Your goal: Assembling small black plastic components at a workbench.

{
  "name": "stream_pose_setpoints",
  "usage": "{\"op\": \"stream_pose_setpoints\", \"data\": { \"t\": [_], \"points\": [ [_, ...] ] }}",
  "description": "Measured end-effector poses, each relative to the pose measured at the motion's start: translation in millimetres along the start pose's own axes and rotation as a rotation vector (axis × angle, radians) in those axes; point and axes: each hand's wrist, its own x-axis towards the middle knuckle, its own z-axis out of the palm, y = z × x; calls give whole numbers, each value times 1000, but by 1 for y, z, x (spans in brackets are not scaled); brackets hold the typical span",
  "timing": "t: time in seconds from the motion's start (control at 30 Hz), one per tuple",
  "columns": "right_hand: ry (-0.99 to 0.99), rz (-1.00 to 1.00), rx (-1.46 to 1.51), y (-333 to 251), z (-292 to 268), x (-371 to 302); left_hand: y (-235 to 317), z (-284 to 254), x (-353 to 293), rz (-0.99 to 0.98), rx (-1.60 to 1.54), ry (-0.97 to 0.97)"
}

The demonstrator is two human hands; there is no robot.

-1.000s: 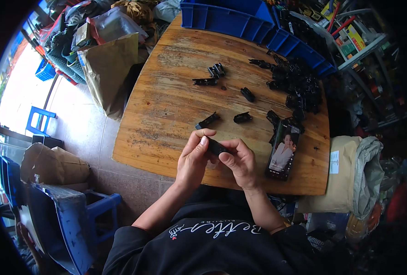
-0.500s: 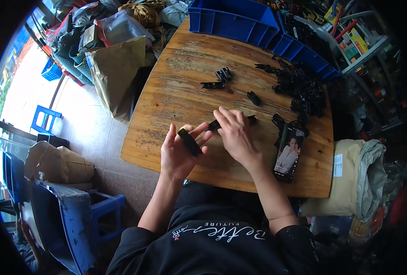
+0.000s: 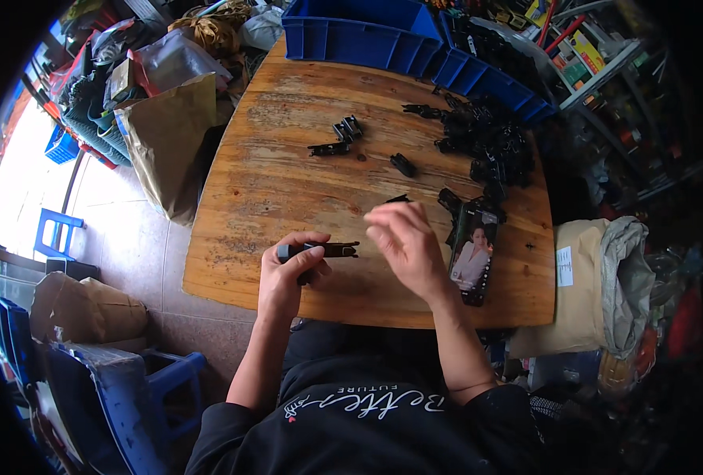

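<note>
My left hand (image 3: pixel 286 273) is closed around a dark plastic part (image 3: pixel 338 250), whose slim pronged end sticks out past my fingers toward the right. Just right of those prongs, my right hand (image 3: pixel 408 247) hovers over the table, fingers loosely bent and thumb apart. Nothing shows in it, though its fingertips are a little blurred. Part of another black piece (image 3: pixel 397 199) peeks out behind the right hand. Farther off lie a small black part (image 3: pixel 403 165), a long thin black part (image 3: pixel 328 149) and a pair of block-like pieces (image 3: pixel 347 127).
A heap of black parts (image 3: pixel 494 150) covers the wooden table's (image 3: pixel 233 206) right side, beside a phone (image 3: pixel 473 253) with a lit screen. Blue bins (image 3: pixel 359 43) stand along the far edge. Paper sacks (image 3: pixel 581 277) flank the table, and a blue stool (image 3: pixel 173 380) is at lower left.
My left hand has turned over and closed around the part, with the pronged piece now projecting from it. My right hand has come off that piece. The view has shifted slightly.
</note>
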Motion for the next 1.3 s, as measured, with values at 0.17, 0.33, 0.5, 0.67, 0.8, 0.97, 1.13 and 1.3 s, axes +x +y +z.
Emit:
{"op": "stream_pose_setpoints", "data": {
  "t": [0.17,0.33,0.5,0.67,0.8,0.97,1.13,1.3],
  "points": [
    [-60,161,-333,40,2,0,-7,-5,4,24,-125,-2],
    [-55,253,-212,29,11,-11,-8,-6,6,32,-174,19],
    [-16,500,524,4,0,-23,-7,-3,5,41,-120,65],
    [-111,655,866,-25,-12,-21,-9,12,4,-47,-6,30],
    [-146,678,867,-22,-10,-21,-7,21,-3,-24,55,-17],
    [-164,697,854,-20,-15,-23,-13,20,-2,-19,121,-43],
    [-176,701,840,-17,-17,-26,-13,23,-3,4,83,-20],
    [-172,721,856,-19,-14,-24,-12,21,-3,-7,137,-83]
  ]
}}
